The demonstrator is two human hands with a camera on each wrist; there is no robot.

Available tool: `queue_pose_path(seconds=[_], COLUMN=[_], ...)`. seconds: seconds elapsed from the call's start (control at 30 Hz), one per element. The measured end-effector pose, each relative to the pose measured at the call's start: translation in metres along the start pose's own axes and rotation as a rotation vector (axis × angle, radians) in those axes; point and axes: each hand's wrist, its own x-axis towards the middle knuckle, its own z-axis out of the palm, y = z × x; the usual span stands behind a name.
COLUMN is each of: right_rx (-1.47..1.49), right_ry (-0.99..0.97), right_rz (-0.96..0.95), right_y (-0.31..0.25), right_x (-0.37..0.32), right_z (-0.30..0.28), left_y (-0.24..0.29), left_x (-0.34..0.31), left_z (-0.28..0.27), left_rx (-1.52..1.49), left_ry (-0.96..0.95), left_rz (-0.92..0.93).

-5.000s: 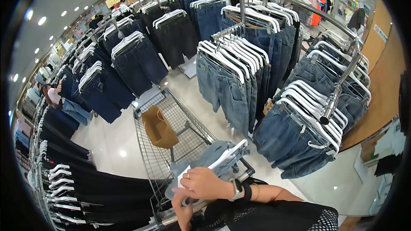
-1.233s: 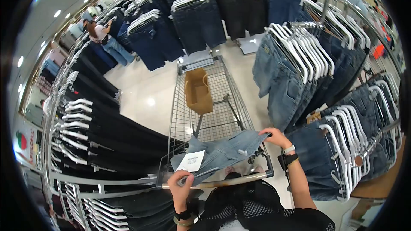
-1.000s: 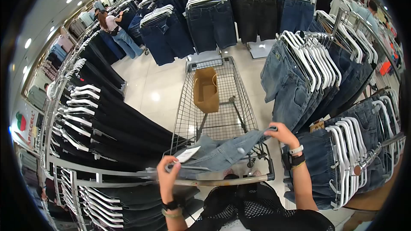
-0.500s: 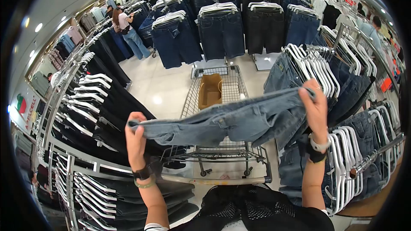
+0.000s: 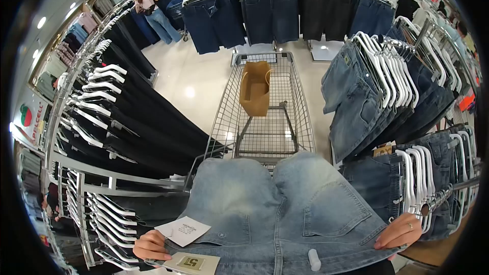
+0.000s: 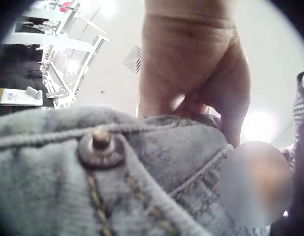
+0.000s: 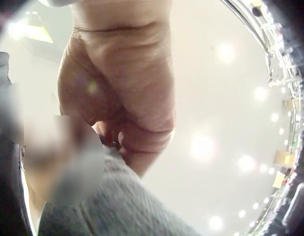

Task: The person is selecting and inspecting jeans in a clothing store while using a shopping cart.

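Note:
Light blue denim shorts point(image 5: 277, 198) are spread wide in front of me in the head view, back pockets facing up and waistband nearest my body. My left hand point(image 5: 152, 246) grips one end of the waistband, fingers curled over it. At the other end my right hand point(image 5: 400, 230) pinches the waistband. Two paper tags hang by my left hand: a white tag point(image 5: 183, 230) and a cream tag point(image 5: 191, 263). A white plastic security tag point(image 5: 314, 259) sits at the waistband. The left wrist view has a metal button point(image 6: 101, 150) on the denim close up.
Beyond the shorts stands a wire shopping cart point(image 5: 300, 107) with a brown bag point(image 5: 254, 91) inside. Black garments point(image 5: 147, 127) hang on a rack at left; hung jeans point(image 5: 356, 102) stand close at right. More racks line the back, where a person point(image 5: 153, 15) stands.
The shorts went from lying bunched over the cart handle to being lifted and stretched between both hands. Now they are lower, nearer my body, with their back face spread out.

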Motion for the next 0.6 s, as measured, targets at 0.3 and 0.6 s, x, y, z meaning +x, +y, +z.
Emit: queue_pose_path(seconds=[0.3,0.6], right_rx=[-0.088,-0.247], right_ry=[0.872,0.591], right_rz=[0.103,1.179], right_y=[0.066,0.235], right_x=[0.033,-0.009], right_z=[0.018,0.097], left_y=[-0.033,-0.203], left_x=[0.002,-0.066], left_z=[0.032,0.072], left_rx=[0.378,0.742], left_ry=[0.610,0.307], left_rz=[0.012,-1.082])
